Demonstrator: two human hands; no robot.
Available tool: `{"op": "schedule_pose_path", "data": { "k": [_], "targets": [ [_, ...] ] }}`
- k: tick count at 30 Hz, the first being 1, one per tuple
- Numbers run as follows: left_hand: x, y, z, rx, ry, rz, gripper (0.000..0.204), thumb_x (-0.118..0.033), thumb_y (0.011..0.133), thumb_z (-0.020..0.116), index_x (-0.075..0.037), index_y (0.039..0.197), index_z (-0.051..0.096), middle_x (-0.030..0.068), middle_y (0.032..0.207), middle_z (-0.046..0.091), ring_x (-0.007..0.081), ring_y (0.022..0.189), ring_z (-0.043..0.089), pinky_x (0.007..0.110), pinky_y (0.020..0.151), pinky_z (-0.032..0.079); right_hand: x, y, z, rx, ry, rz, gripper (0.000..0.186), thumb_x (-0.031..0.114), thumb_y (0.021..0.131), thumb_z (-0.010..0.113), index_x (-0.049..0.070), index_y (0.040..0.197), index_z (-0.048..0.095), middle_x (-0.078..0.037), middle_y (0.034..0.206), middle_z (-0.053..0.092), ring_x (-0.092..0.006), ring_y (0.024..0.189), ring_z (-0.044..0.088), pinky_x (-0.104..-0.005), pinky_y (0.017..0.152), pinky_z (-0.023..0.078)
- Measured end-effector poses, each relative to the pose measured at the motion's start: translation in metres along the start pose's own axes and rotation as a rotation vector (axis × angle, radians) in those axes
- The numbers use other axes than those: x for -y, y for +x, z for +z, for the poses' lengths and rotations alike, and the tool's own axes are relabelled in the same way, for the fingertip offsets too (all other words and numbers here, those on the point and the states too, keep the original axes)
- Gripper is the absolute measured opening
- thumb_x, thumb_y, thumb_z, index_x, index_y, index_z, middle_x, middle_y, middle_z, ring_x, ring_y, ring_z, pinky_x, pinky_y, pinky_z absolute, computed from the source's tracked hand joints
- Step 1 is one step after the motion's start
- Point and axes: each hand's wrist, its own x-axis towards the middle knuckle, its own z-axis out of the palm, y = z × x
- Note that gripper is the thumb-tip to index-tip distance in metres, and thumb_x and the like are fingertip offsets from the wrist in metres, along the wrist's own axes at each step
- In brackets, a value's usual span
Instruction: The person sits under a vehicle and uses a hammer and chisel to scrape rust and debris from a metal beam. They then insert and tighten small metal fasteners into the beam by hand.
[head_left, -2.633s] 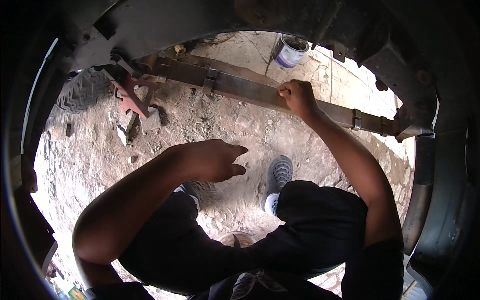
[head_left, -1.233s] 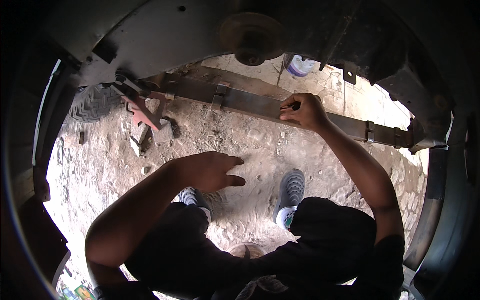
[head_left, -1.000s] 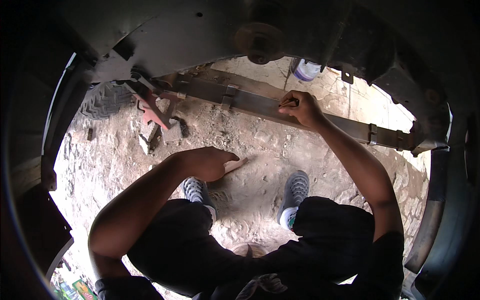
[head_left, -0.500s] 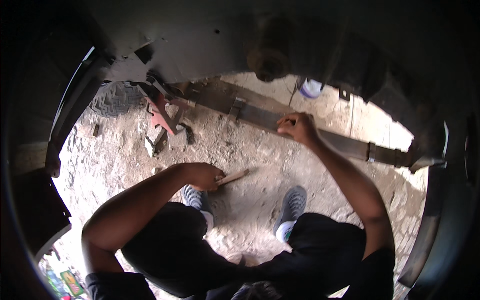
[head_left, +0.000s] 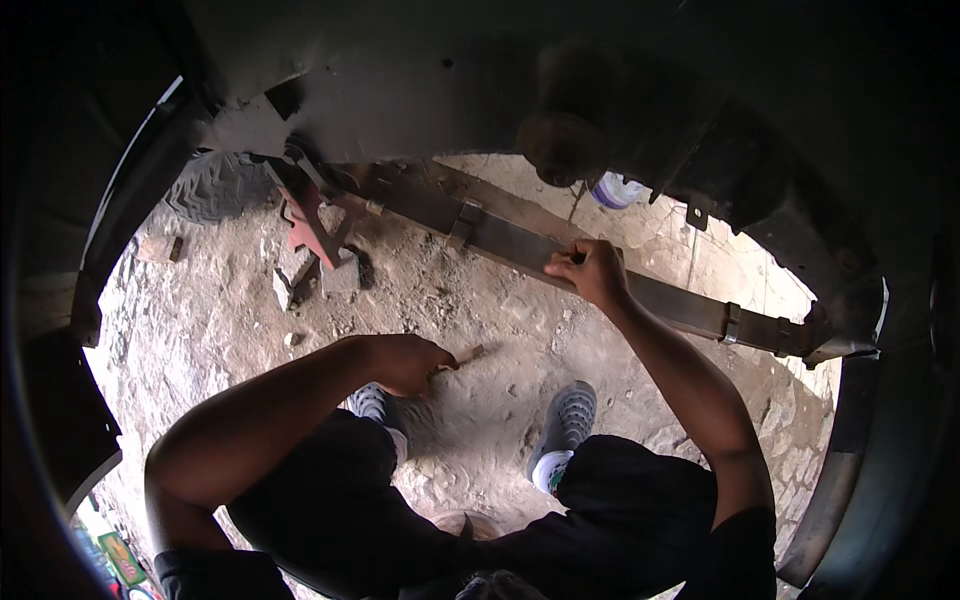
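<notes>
A long rusty steel leaf spring [head_left: 668, 308] with clamps runs diagonally across the view beneath the dark underbody of a vehicle. My right hand [head_left: 592, 268] rests at the middle of that spring, fingertips pinched on its surface; whatever they hold is too small to make out. Below it and to the left, my left hand [head_left: 410, 365] is closed on a short pale stick [head_left: 468, 354], held low over the dirt near my shoe.
A red jack stand [head_left: 312, 238] stands among broken blocks [head_left: 340, 275] at the upper left, beside a treaded tyre [head_left: 215, 190]. Behind the spring is a white-and-purple can [head_left: 615, 190]. Dark bodywork [head_left: 400, 110] arches overhead; colourful packages [head_left: 122, 556] lie at lower left.
A pale stick appeared in my left hand about a second ago; its fingers, earlier apart, are now closed on it. My right hand remains at the spring. The view has shifted slightly.
</notes>
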Motion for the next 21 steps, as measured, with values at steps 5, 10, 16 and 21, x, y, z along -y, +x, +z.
{"op": "schedule_pose_path", "data": {
  "k": [5, 10, 16, 21],
  "targets": [
    [0.003, 0.002, 0.002, -0.021, -0.051, 0.020, 0.075, -0.012, 0.086, 0.076, -0.014, 0.157, 0.050, 0.0178, 0.140, 0.068, 0.0330, 0.128, 0.066, 0.042, 0.109, 0.051, -0.002, 0.014, 0.016, -0.195, -0.090, -0.032, 0.032, 0.036, 0.078, 0.092, 0.009, 0.093, 0.082, -0.009, 0.090, 0.080, -0.0252, 0.085, 0.077, -0.0393, 0.082, 0.056],
    [0.015, -0.010, 0.006, -0.074, -0.087, 0.025, 0.074, -0.018, 0.084, 0.077, -0.012, 0.154, 0.053, 0.0181, 0.135, 0.070, 0.0337, 0.126, 0.067, 0.042, 0.108, 0.051, -0.006, -0.002, 0.027, -0.175, 0.007, -0.116, 0.031, 0.036, 0.078, 0.092, 0.010, 0.092, 0.082, -0.007, 0.090, 0.081, -0.0259, 0.086, 0.076, -0.0394, 0.087, 0.055],
    [0.012, -0.007, 0.010, -0.024, -0.070, -0.019, 0.072, -0.023, 0.087, 0.077, -0.012, 0.154, 0.053, 0.0190, 0.133, 0.070, 0.0345, 0.127, 0.066, 0.043, 0.109, 0.051, -0.005, 0.020, 0.015, -0.138, -0.165, 0.118, 0.034, 0.047, 0.077, 0.091, 0.019, 0.094, 0.083, -0.003, 0.091, 0.081, -0.0253, 0.096, 0.074, -0.0475, 0.095, 0.046],
    [0.002, 0.002, 0.011, -0.036, -0.071, 0.020, 0.075, -0.030, 0.088, 0.080, -0.012, 0.155, 0.051, 0.0193, 0.136, 0.068, 0.0348, 0.130, 0.064, 0.044, 0.112, 0.049, -0.005, 0.006, 0.027, -0.192, -0.178, 0.042, 0.036, 0.049, 0.077, 0.090, 0.020, 0.097, 0.083, -0.002, 0.095, 0.080, -0.0255, 0.101, 0.072, -0.0480, 0.099, 0.041]
  ]
}}
